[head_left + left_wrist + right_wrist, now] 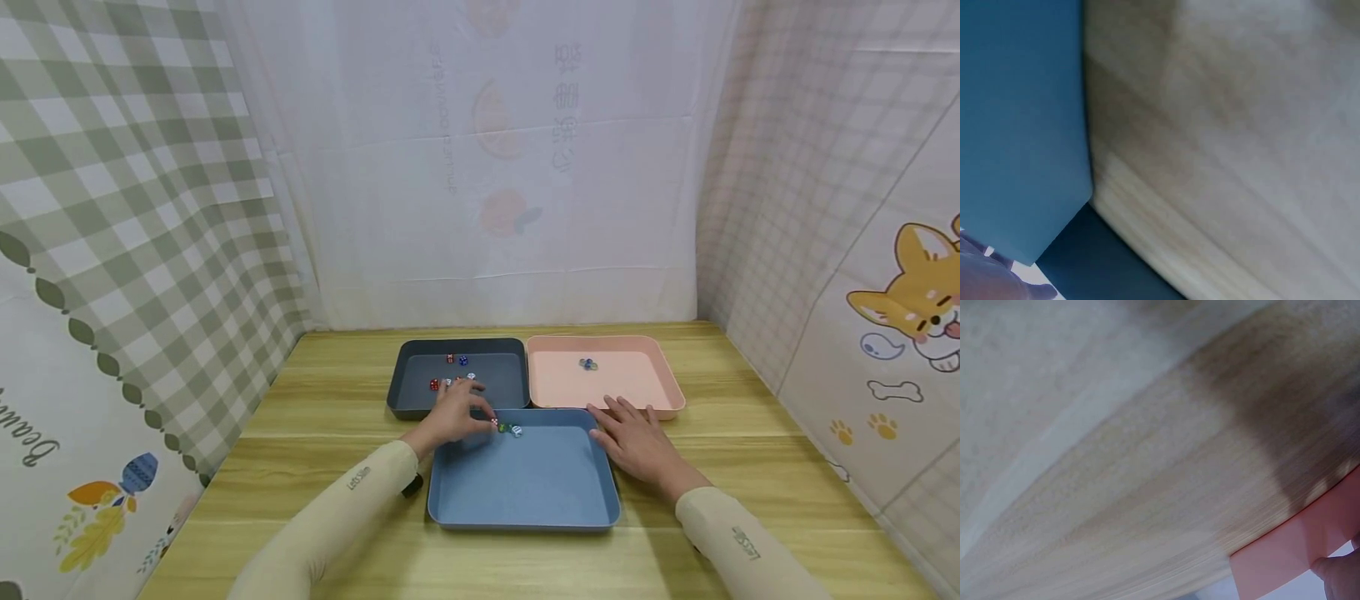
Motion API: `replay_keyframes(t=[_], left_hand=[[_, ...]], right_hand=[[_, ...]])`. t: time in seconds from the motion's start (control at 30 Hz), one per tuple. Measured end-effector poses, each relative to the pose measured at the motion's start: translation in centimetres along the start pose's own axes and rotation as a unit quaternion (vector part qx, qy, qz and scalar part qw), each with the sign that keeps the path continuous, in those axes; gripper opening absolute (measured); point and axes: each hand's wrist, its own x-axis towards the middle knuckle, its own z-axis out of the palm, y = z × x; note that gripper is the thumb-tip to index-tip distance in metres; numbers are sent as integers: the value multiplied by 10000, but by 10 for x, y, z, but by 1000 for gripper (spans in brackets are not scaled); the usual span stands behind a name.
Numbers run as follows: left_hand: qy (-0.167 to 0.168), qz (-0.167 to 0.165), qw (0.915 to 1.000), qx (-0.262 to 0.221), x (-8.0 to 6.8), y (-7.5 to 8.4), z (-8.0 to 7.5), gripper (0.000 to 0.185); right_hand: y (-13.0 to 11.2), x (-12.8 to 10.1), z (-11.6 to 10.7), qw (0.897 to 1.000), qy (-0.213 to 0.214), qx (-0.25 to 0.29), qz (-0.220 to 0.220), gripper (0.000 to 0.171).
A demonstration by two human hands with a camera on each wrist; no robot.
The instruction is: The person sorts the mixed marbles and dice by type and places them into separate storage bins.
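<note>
Three shallow trays sit together on the wooden table: a dark grey tray [408, 398] with several small dice [448, 371], a pink tray [660, 379] with a few dice [588, 363], and a blue tray [525, 492] nearest me. My left hand [483, 414] reaches over the blue tray's far left corner. Its fingertips are at a small red die [493, 423], beside a green die [504, 427] and a white die [517, 431]. My right hand [622, 421] lies flat, fingers straight, on the blue tray's far right corner, next to the pink tray [1297, 553].
Cloth walls close in the table [337, 467] on the left, back and right. The left wrist view shows the blue tray's side [1022, 125], the table top [1222, 156] and a dark tray edge [1104, 265]. Bare wood lies either side of the trays.
</note>
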Motion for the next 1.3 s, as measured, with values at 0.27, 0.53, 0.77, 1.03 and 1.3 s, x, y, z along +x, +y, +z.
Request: replay_keyframes(t=[0.27,0.53,0.77,1.03,1.3], left_hand=[[164,-216,9991,-316,1,-5,-13,7],[370,-443,9977,-346,3,-20,-28,8],[658,-780,9945,-220,5,-39,-39,9],[1112,-1356,9840,-301,5,-58,-54,18],[1442,-1857,9716,-283,2,-74,-65,26]], right_hand=[[0,1,0,10000,1,-15,-9,54],[0,2,1,10000,-24,34,22,54],[1,2,1,10000,-32,16,6,55],[1,2,1,10000,-14,25,0,55],[0,2,1,10000,-19,17,-20,54]])
